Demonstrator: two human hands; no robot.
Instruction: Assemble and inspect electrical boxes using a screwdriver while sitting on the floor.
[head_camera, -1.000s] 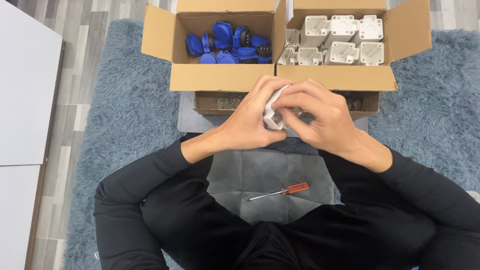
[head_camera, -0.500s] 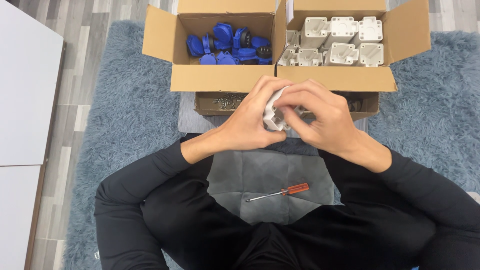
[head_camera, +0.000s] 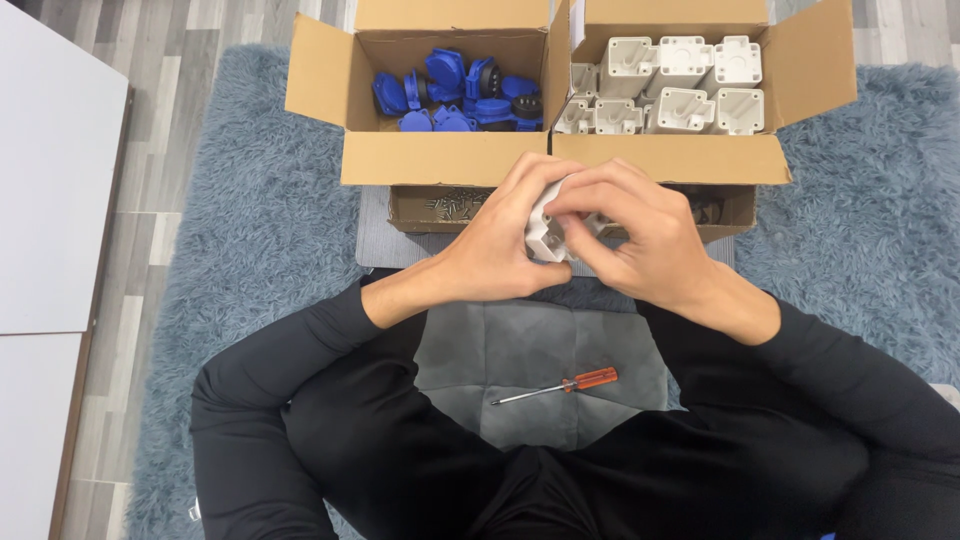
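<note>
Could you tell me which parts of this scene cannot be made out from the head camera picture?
- White plastic part: mostly covered by the left hand and right hand; its full shape is hidden.
- Shallow box behind the hands: its small contents are too small to identify, and the hands block its middle.
- Blue parts: piled together, so a count is unclear.
- Right sleeve: cut off by the picture edge.

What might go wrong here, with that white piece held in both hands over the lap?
Both the left hand and the right hand wrap the white plastic part in mid-air, so a slip would probably drop it onto the shaggy blue rug, where small bits could hide. The screwdriver lies loose on the grey cloth in the lap; shifting the legs might roll it off.
</note>
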